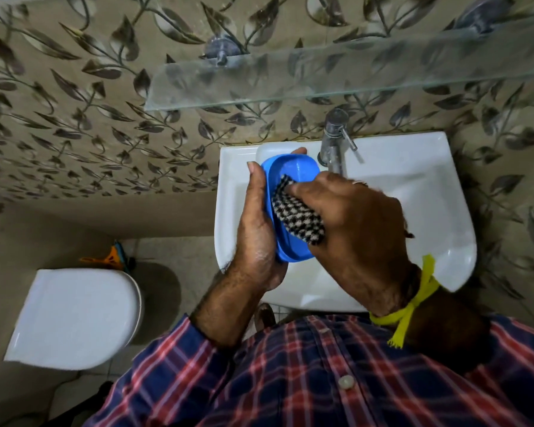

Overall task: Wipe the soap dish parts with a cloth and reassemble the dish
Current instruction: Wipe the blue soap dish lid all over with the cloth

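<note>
Over white sink [413, 186]: left hand [256, 229] fingers clasp blue soap dish part [290, 171], hollow side up. Right hand [352, 223] fingers pinch checked cloth [296, 214], pressed inside the hollow.

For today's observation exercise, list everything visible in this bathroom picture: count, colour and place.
Soap dish part: one, blue, held over the sink.
Cloth: one, black-and-white checked, pressed into the dish part.
Sink: one, white, against the wall.
Tap: one, chrome, at the sink's back.
Glass shelf: one, clear, above the tap.
Toilet lid: one, white, lower left.
Brush: one, orange, behind the toilet.
Left hand: holds the dish part.
Right hand: grips the cloth; yellow wrist band.
</note>
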Demonstrator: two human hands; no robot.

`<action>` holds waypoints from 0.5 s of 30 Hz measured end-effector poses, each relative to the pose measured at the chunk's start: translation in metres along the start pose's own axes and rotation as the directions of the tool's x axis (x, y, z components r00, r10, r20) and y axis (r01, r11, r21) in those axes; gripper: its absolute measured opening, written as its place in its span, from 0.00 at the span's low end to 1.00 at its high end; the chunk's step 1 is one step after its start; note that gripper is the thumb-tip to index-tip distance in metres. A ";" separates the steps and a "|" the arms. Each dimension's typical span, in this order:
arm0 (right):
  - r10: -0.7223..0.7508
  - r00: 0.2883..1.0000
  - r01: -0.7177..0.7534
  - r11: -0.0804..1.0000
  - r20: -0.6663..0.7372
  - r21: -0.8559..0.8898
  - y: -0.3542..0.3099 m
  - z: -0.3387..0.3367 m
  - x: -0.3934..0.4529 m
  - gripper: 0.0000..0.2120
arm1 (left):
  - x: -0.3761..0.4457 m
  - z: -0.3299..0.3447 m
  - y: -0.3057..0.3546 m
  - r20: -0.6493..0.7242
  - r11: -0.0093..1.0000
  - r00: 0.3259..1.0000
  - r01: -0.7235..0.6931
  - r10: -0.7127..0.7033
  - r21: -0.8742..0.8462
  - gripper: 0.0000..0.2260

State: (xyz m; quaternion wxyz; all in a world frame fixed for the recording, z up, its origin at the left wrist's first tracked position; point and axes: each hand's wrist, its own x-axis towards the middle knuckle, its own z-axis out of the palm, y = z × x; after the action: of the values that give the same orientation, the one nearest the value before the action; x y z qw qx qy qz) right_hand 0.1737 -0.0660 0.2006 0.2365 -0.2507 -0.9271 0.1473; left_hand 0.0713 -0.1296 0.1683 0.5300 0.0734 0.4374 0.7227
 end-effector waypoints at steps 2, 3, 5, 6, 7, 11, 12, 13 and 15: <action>0.055 0.998 -0.056 0.998 -0.042 -0.017 0.003 0.000 0.000 0.18 | 0.000 -0.002 -0.001 -0.004 1.000 1.000 -0.009 0.009 0.020 0.33; 0.105 0.992 -0.106 0.994 -0.074 -0.018 0.005 0.000 0.003 0.18 | -0.001 -0.001 -0.003 -0.012 1.000 1.000 -0.009 0.009 0.023 0.33; 0.128 0.987 -0.129 0.992 -0.096 -0.007 0.003 0.002 0.009 0.22 | -0.001 0.001 -0.006 -0.030 1.000 0.999 -0.017 0.018 0.020 0.33; 0.091 0.992 -0.092 0.996 -0.087 0.003 0.000 0.003 0.009 0.23 | -0.001 0.000 -0.006 -0.034 1.000 0.999 -0.027 0.028 0.016 0.32; 0.047 0.996 -0.047 0.999 -0.069 0.013 -0.002 0.004 0.008 0.22 | -0.002 0.000 -0.006 -0.032 0.999 0.999 -0.037 0.037 0.008 0.32; 0.058 0.996 -0.061 0.997 -0.063 -0.046 0.006 0.001 0.006 0.20 | -0.002 -0.003 -0.008 -0.043 0.999 0.998 -0.040 0.041 0.008 0.30; 0.100 0.991 -0.105 0.993 -0.087 -0.051 0.008 0.002 0.009 0.20 | -0.001 -0.002 -0.009 -0.052 0.999 0.998 -0.044 0.045 0.007 0.29; 0.113 0.989 -0.116 0.993 -0.099 -0.034 0.008 0.003 0.010 0.21 | 0.000 -0.002 -0.009 -0.057 0.999 0.997 -0.048 0.048 0.008 0.29; 0.051 0.997 -0.050 0.999 -0.065 0.014 0.001 0.006 0.010 0.22 | 0.001 -0.002 -0.008 -0.046 0.999 0.997 -0.053 0.054 0.008 0.29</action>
State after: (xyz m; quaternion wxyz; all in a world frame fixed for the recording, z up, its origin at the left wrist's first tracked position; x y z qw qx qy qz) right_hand 0.1633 -0.0609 0.1993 0.2644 -0.2772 -0.9114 0.1504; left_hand 0.0748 -0.1298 0.1612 0.5000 0.0700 0.4498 0.7368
